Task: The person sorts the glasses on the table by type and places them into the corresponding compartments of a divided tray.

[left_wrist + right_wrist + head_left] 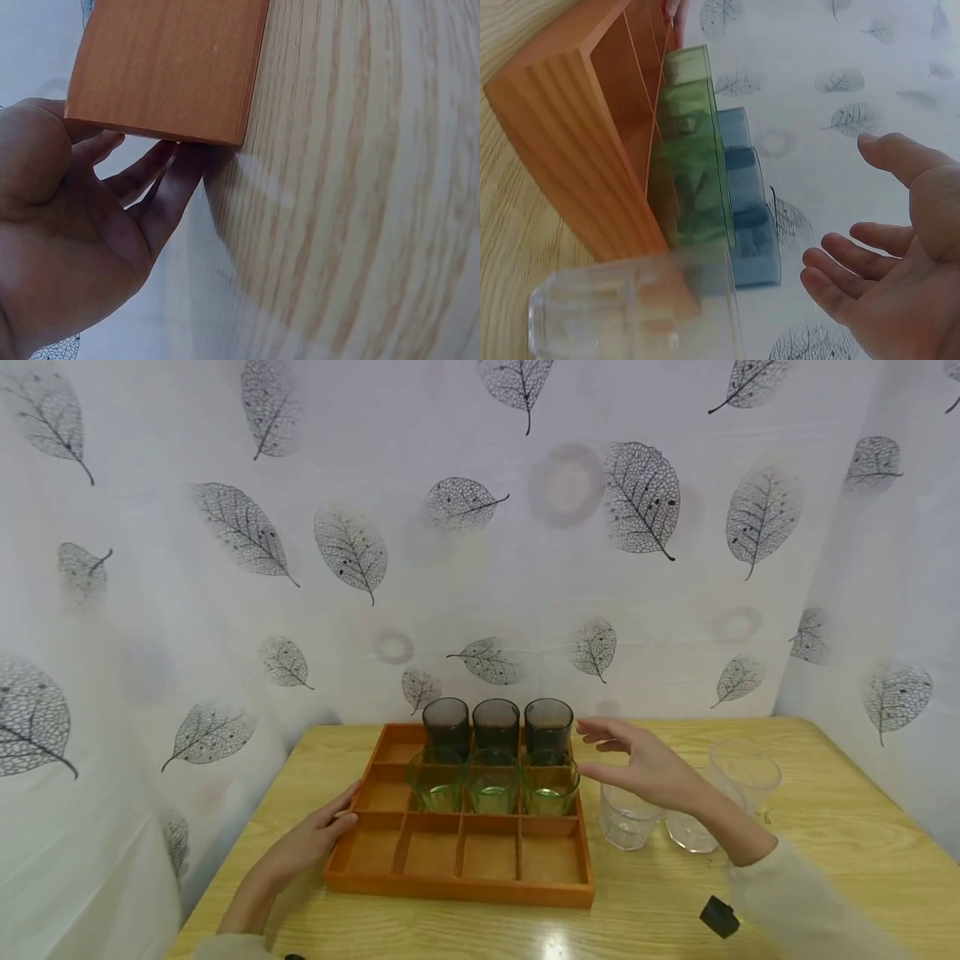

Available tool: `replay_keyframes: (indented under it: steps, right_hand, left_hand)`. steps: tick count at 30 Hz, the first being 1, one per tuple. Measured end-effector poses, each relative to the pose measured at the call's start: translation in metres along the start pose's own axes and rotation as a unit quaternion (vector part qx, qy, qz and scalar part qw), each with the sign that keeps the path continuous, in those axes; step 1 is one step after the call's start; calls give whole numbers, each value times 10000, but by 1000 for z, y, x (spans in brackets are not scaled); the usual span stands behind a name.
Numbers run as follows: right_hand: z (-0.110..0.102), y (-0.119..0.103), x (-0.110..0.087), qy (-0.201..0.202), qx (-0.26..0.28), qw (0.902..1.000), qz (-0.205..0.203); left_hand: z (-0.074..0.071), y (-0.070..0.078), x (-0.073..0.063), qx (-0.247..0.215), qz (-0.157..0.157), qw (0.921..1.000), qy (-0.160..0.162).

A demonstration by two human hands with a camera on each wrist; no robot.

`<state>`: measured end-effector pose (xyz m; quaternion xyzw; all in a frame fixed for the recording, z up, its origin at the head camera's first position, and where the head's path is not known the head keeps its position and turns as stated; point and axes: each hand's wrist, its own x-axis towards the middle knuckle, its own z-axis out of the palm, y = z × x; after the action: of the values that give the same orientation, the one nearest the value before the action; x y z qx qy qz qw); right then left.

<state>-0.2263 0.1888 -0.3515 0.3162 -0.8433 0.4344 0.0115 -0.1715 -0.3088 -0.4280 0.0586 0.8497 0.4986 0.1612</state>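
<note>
An orange-brown wooden tray [461,888] with several compartments lies on the table. Its back row holds three dark smoky glasses [497,727]; three green glasses [492,785] stand in the row before them. My left hand [303,847] rests against the tray's left side, with fairly straight fingers [176,191] touching the wall. Over by the rightmost dark and green glasses, my right hand [652,764] hovers with thumb and fingers spread and nothing between them. Below it, right of the tray, stand several clear glasses [628,822], partly hidden by that hand and forearm.
The wood-grain table [825,810] reaches back to a white curtain [480,577] printed with grey leaves. A small black device [720,917] sits at the right sleeve. The tray's front row and left column hold no glasses.
</note>
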Motion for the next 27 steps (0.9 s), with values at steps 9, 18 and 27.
replay_keyframes:
  steps: [9, 18, 27]
  right_hand:
    - [-20, 18, -25, 48, -241, 9994, 243]
    - [-28, 29, -46, -18, -678, 9970, 364]
    - [-28, 35, -57, -134, -1033, 9937, 418]
  left_hand:
    - [0, -1, 0, 17, -32, 10000, -9]
    - [0, -1, 0, -31, 13, 10000, -4]
    - [0, -1, 0, 81, 41, 10000, -1]
